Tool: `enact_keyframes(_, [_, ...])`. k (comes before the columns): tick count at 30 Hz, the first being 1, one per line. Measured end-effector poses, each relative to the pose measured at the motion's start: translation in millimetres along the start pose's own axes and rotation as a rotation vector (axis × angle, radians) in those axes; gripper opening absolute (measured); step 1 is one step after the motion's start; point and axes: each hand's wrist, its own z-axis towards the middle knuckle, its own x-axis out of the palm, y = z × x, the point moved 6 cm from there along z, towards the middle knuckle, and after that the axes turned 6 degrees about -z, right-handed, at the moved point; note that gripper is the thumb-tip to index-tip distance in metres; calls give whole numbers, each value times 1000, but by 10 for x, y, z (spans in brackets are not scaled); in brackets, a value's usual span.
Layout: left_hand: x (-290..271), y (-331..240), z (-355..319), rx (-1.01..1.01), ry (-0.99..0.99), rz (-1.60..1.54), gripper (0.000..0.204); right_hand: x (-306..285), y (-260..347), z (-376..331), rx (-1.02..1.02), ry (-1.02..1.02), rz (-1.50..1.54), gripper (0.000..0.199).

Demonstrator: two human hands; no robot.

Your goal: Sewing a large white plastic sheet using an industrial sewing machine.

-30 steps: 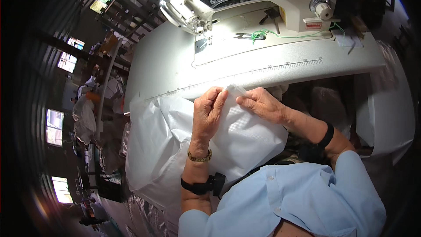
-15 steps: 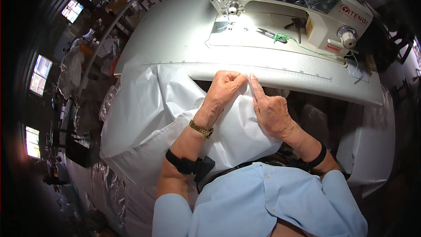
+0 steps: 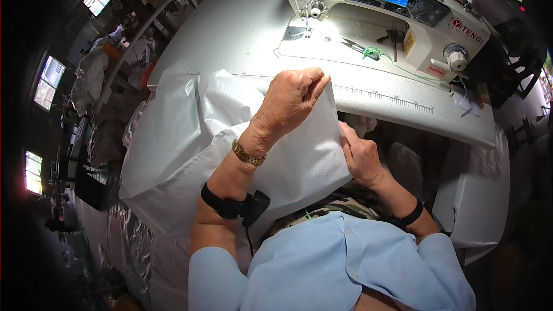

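Note:
A large sheet of white, shiny woven cloth (image 3: 299, 158) spreads from the table's front edge over my lap. My left hand (image 3: 291, 97) is closed in a pinch on its upper right corner, holding that corner up over the table edge. Lower down, my right hand (image 3: 364, 158) has its fingers and thumb closed on the cloth's right edge. Its fingertips are partly hidden by the cloth. Beyond both hands stands a white sewing machine (image 3: 397, 14), its lamp lighting the needle area.
Thread snips (image 3: 356, 47) with tangled green thread (image 3: 374, 53) lie on the machine bed. A ruler scale (image 3: 380, 93) runs along the front of the pale table (image 3: 230, 34). More white cloth (image 3: 481, 196) hangs at the right. Bundled material (image 3: 95, 80) is piled at the left.
My left hand has risen away from me with the cloth corner. My right hand has slid down the cloth's edge toward me, so the hands are further apart and the edge is straighter.

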Motion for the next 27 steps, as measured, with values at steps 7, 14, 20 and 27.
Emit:
enact_keyframes(7, [-97, -185, 74, 81, -63, -95, 16, -338, -125, 407, 124, 135, 496, 58])
enact_keyframes(14, [-220, -37, 108, -129, -33, -190, 22, -200, 156, 917, 94, 73, 766, 37])
enact_keyframes(20, [-306, 172, 561, -266, 132, -512, 28, -473, 504, 1077, -113, -256, -164, 22])
enact_keyframes(27, [-358, 382, 877, -275, 154, -264, 38, -292, 559, 1353, -153, -96, -635, 64])
